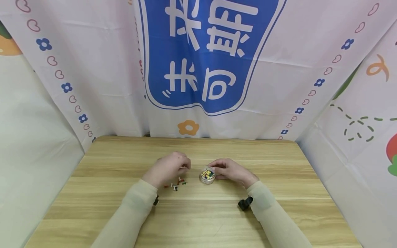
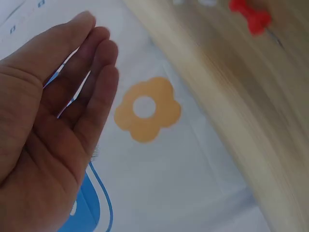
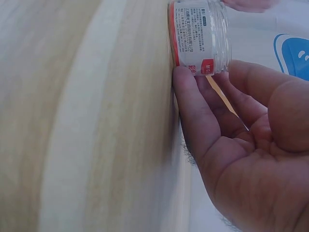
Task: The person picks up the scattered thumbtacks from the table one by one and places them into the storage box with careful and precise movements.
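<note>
A small clear plastic jar [image 1: 207,175] without a lid stands on the table, holding many coloured push pins. My right hand [image 1: 231,171] grips its right side. Up close in the right wrist view, the jar [image 3: 195,36] has a printed red and white label, and the fingers and thumb of my right hand [image 3: 251,140] meet its wall and threaded rim. My left hand [image 1: 169,168] is held above the table left of the jar, apart from it. Its fingers [image 2: 99,96] are gently bent, thumb near the index tip; nothing shows between them.
Several loose push pins [image 1: 180,180] lie beside and below my left hand; a red push pin [image 2: 251,17] shows closely in the left wrist view. The wooden table [image 1: 198,220] ends at a printed white curtain [image 1: 118,103] behind and at both sides.
</note>
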`<state>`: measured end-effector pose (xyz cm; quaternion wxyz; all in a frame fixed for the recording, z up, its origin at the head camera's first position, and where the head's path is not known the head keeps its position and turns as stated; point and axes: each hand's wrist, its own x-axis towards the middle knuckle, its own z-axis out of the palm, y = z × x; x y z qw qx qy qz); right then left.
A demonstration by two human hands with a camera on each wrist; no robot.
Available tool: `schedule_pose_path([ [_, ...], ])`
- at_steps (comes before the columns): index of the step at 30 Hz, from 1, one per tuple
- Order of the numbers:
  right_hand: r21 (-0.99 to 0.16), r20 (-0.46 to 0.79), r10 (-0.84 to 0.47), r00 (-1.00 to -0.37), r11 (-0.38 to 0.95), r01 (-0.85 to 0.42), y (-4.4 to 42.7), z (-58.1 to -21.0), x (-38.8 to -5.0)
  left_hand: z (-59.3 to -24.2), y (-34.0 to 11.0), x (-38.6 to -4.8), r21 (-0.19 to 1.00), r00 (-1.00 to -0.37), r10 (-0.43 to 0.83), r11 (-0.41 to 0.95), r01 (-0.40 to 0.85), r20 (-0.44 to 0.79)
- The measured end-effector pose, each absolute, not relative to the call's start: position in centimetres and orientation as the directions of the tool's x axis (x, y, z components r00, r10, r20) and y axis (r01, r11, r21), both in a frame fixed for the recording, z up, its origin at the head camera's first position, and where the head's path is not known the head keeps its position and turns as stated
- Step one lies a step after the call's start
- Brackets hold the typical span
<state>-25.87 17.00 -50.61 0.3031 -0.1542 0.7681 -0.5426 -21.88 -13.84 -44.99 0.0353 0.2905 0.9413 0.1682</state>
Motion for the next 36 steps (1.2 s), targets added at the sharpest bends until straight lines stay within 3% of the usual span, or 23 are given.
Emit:
schedule_pose_path([
  [19, -0.930, -0.300, -0.565, -0.769, 0.354, 0.103, 17.0, -50.8, -26.0, -45.9, -15.6, -22.1, 0.367, -0.818, 0.553, 0.802, 0.472, -0.156],
  [36, -0.928, -0.306, -0.555, -0.773, 0.357, 0.111, 16.9, -50.8, -26.0, -46.7, -15.4, -22.1, 0.349, -0.829, 0.532, 0.820, 0.454, -0.171],
])
